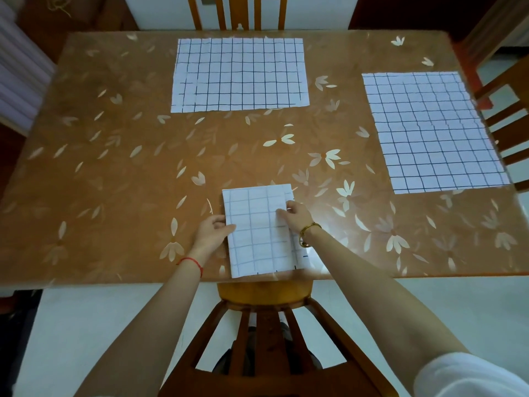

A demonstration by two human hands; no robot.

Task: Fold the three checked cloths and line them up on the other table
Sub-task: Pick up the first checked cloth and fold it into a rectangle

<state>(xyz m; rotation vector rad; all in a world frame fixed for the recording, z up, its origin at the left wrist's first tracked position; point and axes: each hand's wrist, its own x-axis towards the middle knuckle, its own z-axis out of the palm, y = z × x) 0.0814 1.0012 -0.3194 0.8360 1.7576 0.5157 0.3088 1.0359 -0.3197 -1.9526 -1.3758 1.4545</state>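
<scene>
Three white cloths with dark checks lie on the brown flowered table. One folded cloth sits at the near edge between my hands. My left hand holds its left edge, thumb on top. My right hand pinches the upper layer near its right edge. A second cloth lies spread flat at the far middle. The third cloth lies spread flat at the right, reaching the table's right edge.
A wooden chair stands between me and the table's near edge. Another chair is at the far side, and one more chair at the right. White floor shows below the table.
</scene>
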